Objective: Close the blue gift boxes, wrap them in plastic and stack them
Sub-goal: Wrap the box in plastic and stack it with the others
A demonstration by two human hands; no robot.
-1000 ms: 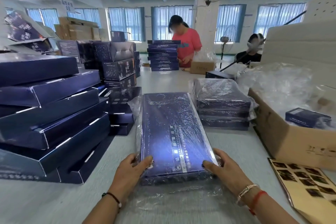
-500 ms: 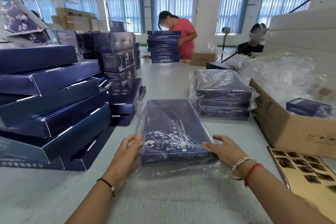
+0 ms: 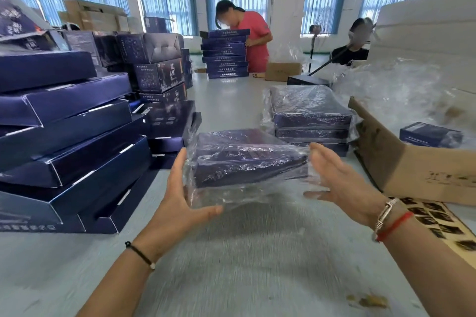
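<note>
Workroom with blue-curtained windows; long pale table running away from the camera.

Blue gift box, sleeved in clear plastic wrap: held above the table at centre, between both hands, near end towards the camera, loose film trailing below and beyond that end.

Left hand: flat against the box's left end, fingers straight and together pointing up, thumb spread under the film.

Right hand: at the box's right end, fingers straight and close together, thumb out below; palm contact with the box not clear through the film and blur.

Wrapped stack: three or so blue boxes in plastic, on the table just beyond and right of the held box.

Unwrapped boxes: tall leaning pile at left, several with flaps open.

Cardboard carton: right edge of the table, crumpled plastic and one small blue box inside.

Far end: person in pink at another stack of blue boxes; seated person further right.
</note>
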